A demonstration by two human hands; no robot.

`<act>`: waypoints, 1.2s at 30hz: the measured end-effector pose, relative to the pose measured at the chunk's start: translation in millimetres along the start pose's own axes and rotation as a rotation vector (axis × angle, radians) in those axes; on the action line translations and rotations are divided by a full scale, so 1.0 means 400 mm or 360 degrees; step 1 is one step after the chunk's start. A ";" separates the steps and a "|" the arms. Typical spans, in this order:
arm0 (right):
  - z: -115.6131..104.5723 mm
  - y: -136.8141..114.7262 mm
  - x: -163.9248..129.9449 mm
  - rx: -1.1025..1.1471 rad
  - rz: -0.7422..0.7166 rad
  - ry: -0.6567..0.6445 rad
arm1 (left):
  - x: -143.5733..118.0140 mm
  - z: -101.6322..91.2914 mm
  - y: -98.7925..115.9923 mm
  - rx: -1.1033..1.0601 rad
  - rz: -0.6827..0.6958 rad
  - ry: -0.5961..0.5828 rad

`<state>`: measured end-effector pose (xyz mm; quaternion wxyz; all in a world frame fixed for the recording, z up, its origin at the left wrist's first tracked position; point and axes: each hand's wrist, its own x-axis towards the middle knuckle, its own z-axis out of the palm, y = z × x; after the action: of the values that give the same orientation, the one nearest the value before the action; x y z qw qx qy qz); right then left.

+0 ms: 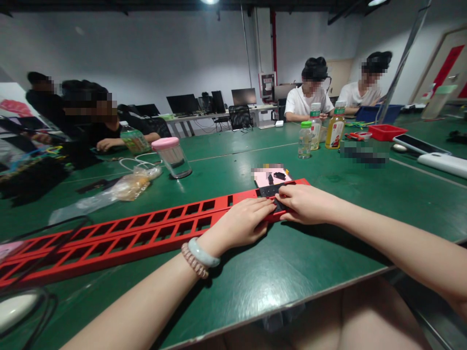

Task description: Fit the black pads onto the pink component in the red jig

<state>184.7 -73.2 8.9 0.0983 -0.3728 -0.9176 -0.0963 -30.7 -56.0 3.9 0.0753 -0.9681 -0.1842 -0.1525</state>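
Observation:
A long red slotted rail (153, 228), with two rows of rectangular openings, lies across the table from the left edge to the middle. At its right end sits a flat black plastic piece (269, 190). My left hand (245, 218) is closed over the rail, its fingertips touching the black part and its thumb mostly hidden at the front side. From the right, my right hand (308, 203) has its fingers curled onto the black piece, hiding part of it. Just behind them lies a pink pad (260, 179) with small black parts on it.
A pink-lidded cup (175, 158) and a plastic bag (126, 189) lie beyond the rail. Bottles (334, 129), a red tray (387, 132) and a white power bank (443, 164) stand to the right. A cable (44, 253) crosses the rail's left end, near a white mouse (18, 308). People sit across the table.

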 end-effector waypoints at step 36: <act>0.056 0.175 0.088 0.0337 0.0418 0.0369 | 0.004 0.001 0.044 0.0160 -0.0052 0.0020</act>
<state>206.6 5.1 3.5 0.2537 -0.4632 -0.8487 -0.0280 -22.6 -71.8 2.5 0.1224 -0.9590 -0.2070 -0.1503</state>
